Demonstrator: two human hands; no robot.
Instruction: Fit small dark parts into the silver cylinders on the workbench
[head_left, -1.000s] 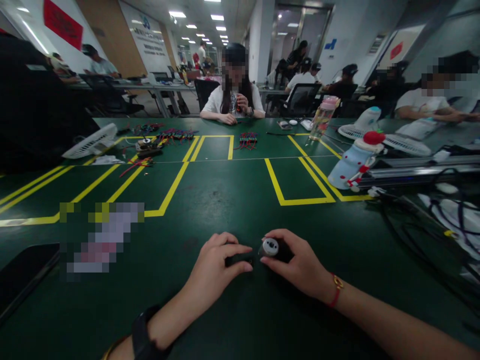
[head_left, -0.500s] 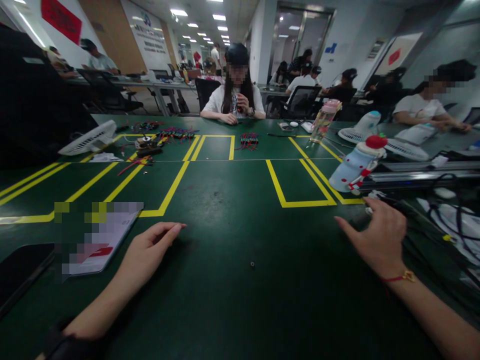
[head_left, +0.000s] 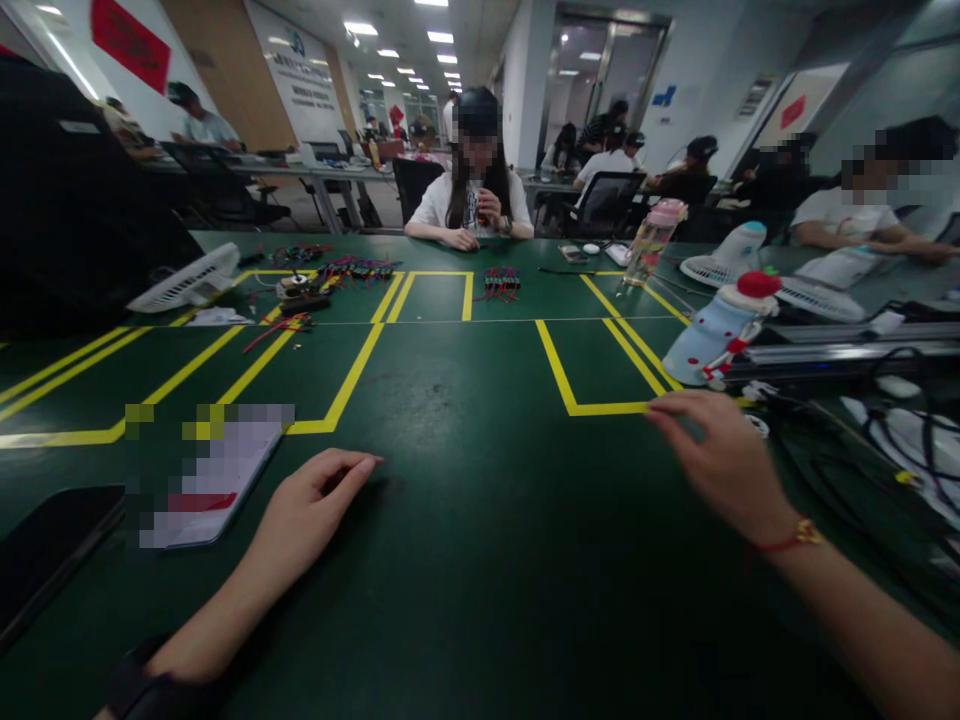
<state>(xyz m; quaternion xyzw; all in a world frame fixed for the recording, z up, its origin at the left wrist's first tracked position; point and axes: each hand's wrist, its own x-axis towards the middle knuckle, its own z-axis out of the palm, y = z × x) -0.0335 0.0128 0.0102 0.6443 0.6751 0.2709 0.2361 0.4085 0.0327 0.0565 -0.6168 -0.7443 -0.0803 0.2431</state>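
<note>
My left hand (head_left: 319, 500) is low over the green table (head_left: 465, 480), thumb and forefinger tips together. Anything between those tips is too small to make out. To its left lies a phone (head_left: 217, 490) with a lit, partly blurred screen. On the right, my right hand (head_left: 724, 455) is curled, its thumb and forefinger meeting near a yellow tape corner. Whatever it may hold cannot be made out. Just behind this hand stands a light-blue bottle (head_left: 701, 340) with a red lid, and a small white ring-shaped object (head_left: 757, 425) shows beside the knuckles.
Black cables (head_left: 817, 490) and metal rails (head_left: 840, 350) crowd the right side. A dark device (head_left: 60, 550) lies at left. Bundles of wired parts (head_left: 360, 268), a white fan (head_left: 187, 280) and a clear bottle (head_left: 651, 245) stand farther back. A person (head_left: 472, 200) sits opposite.
My right hand has moved left, and its spread thumb and forefinger have come together. A small ring seen on the table between my hands no longer shows. My left hand has barely shifted.
</note>
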